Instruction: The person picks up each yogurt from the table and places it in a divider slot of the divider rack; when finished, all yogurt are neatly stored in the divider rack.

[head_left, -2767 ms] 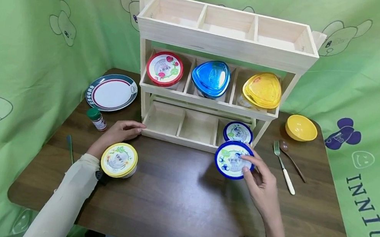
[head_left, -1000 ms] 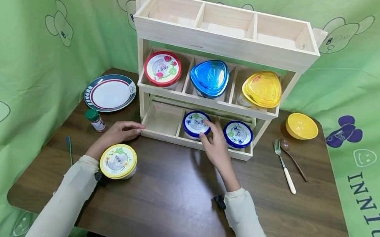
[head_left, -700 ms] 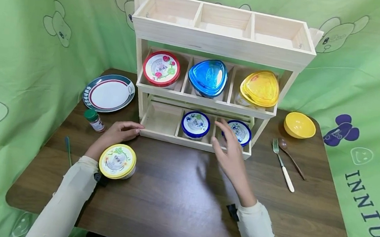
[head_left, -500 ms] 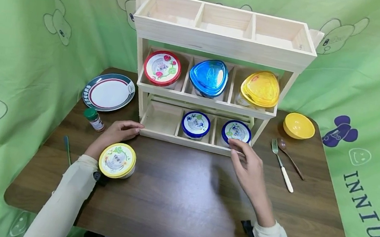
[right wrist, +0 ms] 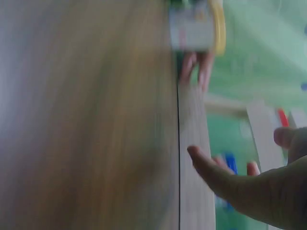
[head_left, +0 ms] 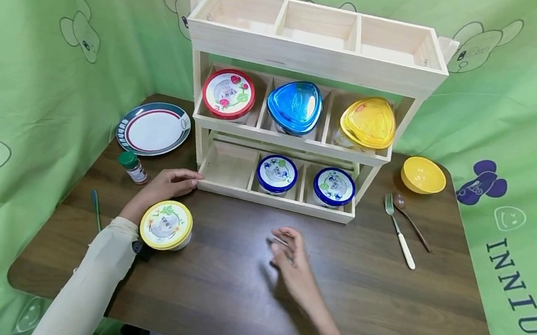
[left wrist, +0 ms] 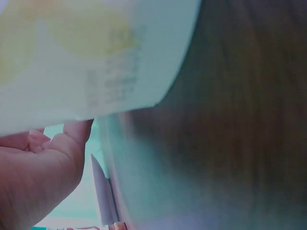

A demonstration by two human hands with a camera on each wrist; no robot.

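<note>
My left hand [head_left: 166, 188] rests on the table, its fingertips at the lower left front corner of the wooden shelf [head_left: 274, 201]. Close in front of its wrist stands a yellow-lidded tub [head_left: 166, 225], whose pale side [left wrist: 86, 57] fills the top of the left wrist view. Over the middle of the table is my right hand [head_left: 293, 265], fingers loosely bent and holding nothing. Two blue-lidded tubs stand in the bottom tier: one tub [head_left: 276, 174] in the middle compartment, the other tub [head_left: 334, 187] in the right one.
The middle tier holds a red-lidded tub [head_left: 228, 94], a blue-lidded jar [head_left: 295, 107] and a yellow-lidded jar [head_left: 369, 122]. At left are a plate [head_left: 154, 129], a green-capped bottle [head_left: 133, 167] and a thin green-tipped utensil [head_left: 96, 209]. At right are a yellow bowl [head_left: 423, 175], fork [head_left: 400, 230] and spoon [head_left: 412, 222].
My right hand set the second blue-lidded tub into the bottom tier's middle compartment and let go. It then drew back past the right compartment and swung left over the table. My left hand stayed put.
</note>
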